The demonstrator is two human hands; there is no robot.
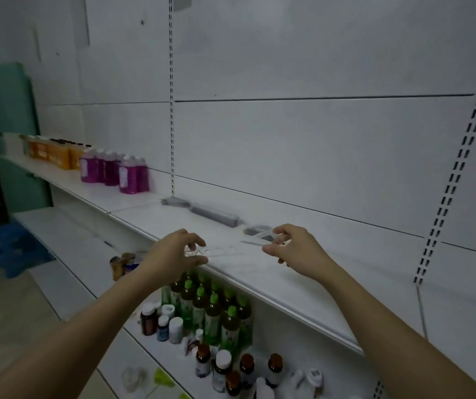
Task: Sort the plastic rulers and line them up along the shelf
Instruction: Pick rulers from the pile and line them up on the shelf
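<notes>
A clear plastic stencil ruler (219,251) lies flat on the white shelf (274,277) near its front edge. My left hand (177,251) pinches the ruler's left end between thumb and fingers. My right hand (294,249) hovers over the shelf and pinches a second clear plastic ruler (262,237), lifted slightly at its right end. Grey stacks of rulers (213,216) lie along the back of the shelf, against the wall panel. Another small grey piece (255,229) sits just behind the piece in my right hand.
Purple bottles (116,174) and orange bottles (55,152) stand on the shelf's left section. Below, green-capped tea bottles (213,309), brown and white pill bottles (231,367) fill the lower shelf. Slotted uprights (171,110) run up the wall. A blue crate (15,249) sits on the floor.
</notes>
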